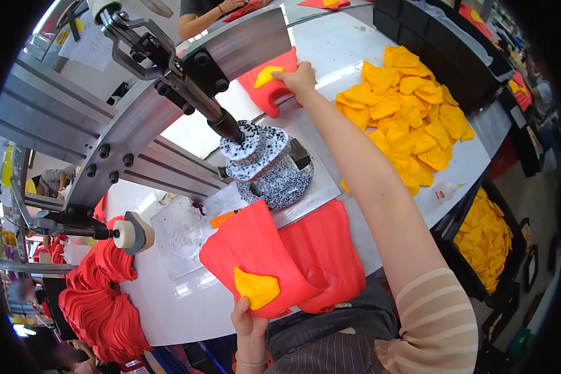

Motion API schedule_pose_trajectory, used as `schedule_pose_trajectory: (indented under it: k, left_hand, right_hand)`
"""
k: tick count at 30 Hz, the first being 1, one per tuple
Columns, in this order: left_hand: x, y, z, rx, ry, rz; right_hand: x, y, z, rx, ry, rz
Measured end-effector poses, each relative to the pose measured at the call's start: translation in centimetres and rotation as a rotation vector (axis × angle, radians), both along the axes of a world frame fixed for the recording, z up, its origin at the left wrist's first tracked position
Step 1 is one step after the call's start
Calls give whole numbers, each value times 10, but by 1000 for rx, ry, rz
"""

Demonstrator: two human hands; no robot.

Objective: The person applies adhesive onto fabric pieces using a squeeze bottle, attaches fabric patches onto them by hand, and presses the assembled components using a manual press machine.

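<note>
Near my body, my left hand point(249, 319) grips the lower edge of a red soft sheet-like piece point(255, 240), its thumb at the corner of a yellow patch point(257, 288) lying on it. Beside and partly under that piece spreads another red part point(330, 255). My right arm is stretched far forward. There my right hand point(299, 81) has its fingertips closed at the end of a yellow piece point(269, 76), which sits on a second red piece point(280, 96) with a curved cut-out. Between the hands stands a speckled black-and-white padded form point(274, 171) under a metal clamp rod point(227, 128).
A heap of yellow pieces point(411, 118) lies on the white table to the right, with more in a black crate point(483, 243) below. Stacked red pieces point(100, 293) are at the left. A metal frame point(118, 137) with a second clamp point(134, 234) rises nearby. Another person's arm point(199, 22) is across the table.
</note>
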State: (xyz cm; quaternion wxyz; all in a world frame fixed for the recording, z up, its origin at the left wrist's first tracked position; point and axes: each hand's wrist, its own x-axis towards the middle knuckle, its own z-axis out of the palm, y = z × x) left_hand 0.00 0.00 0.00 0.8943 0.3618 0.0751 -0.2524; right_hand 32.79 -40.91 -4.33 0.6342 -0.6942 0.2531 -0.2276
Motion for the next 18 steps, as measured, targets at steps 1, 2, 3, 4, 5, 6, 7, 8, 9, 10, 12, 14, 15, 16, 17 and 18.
schedule_pose_trajectory:
  k: [1, 2, 3, 4, 5, 6, 7, 8, 9, 10, 12, 14, 15, 16, 17, 18]
  left_hand:
    - [-3, 3, 3, 8, 7, 3]
    - [-6, 6, 6, 16, 17, 4]
    - [7, -8, -8, -9, -12, -2]
    - [6, -7, -6, 1, -13, -8]
    - [6, -7, -5, 8, -16, -12]
    - [8, -7, -2, 19, -25, -24]
    - [11, -10, -1, 23, -35, -35]
    - [15, -14, -1, 23, -43, -43]
    - [19, -19, 0, 41, -2, -51]
    - [25, -25, 2, 57, 40, -59]
    - [35, -40, 4, 66, 84, -98]
    - [48, -61, 9, 97, 37, -142]
    - [56, -73, 13, 138, -10, -153]
    - [65, -85, 16, 223, -112, -149]
    - [77, -95, 18, 307, -218, -143]
    - [88, -101, 19, 387, -307, -126]
  right_hand:
    - [-10, 10, 6, -293, 206, -160]
    - [-22, 20, 8, -589, 415, -316]
    - [-19, 10, 12, -638, 296, -357]
    - [-33, 12, 8, -656, 210, -382]
    - [-48, 15, 5, -676, 118, -404]
    - [-69, 18, 4, -659, -1, -375]
    - [-94, 23, 2, -582, -135, -298]
    - [-123, 31, 2, -503, -264, -217]
    - [-160, 45, 8, -287, -258, -48]
    - [-198, 58, 20, -69, -245, 119]
    - [-266, 76, 50, 242, 2, 432]
    - [-305, 87, 56, 308, 49, 680]
    - [-312, 91, 58, 239, 9, 652]
    - [-317, 96, 60, 173, -29, 625]
    - [-321, 100, 62, 105, -71, 600]
    - [-314, 98, 65, 37, -3, 605]
